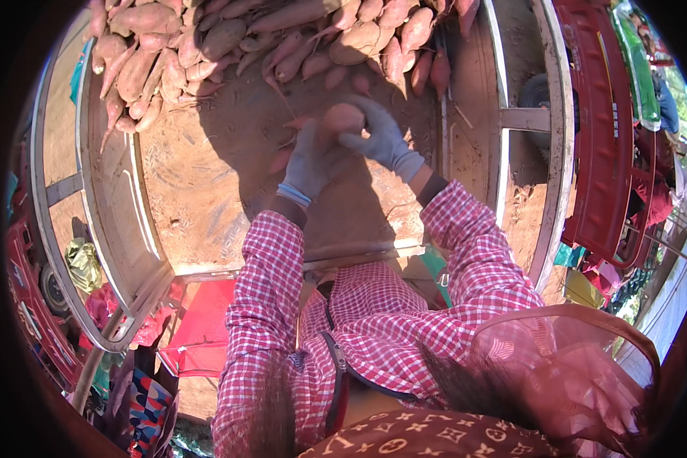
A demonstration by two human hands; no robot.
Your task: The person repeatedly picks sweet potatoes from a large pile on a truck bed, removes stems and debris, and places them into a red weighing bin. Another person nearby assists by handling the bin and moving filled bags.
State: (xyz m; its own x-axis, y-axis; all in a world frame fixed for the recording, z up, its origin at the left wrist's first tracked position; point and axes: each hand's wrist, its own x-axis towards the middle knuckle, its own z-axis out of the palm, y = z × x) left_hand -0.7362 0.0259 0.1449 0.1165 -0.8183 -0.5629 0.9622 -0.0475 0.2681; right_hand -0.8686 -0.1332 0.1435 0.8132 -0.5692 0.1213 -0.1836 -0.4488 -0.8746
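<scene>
My right hand (pixel 382 130), in a grey glove, has its fingers curled round a reddish sweet potato (pixel 343 119) over the shaded bed of a cart. Close by on the left, my left hand (pixel 310 157), gloved as well, is raised with its palm towards the same root; whether it touches it I cannot tell. Beside its wrist side lies a small sweet potato (pixel 280 161) on the bed. Beyond both hands is a large heap of sweet potatoes (pixel 223 40) with soil on their skins.
Metal side rails (pixel 495 114) run along the cart bed (pixel 189 189), whose near edge lies in front of my body. A red vehicle (pixel 598 137) stands to the right, another (pixel 40 309) to the left. A red box-like thing (pixel 203 338) and coloured bags are below left.
</scene>
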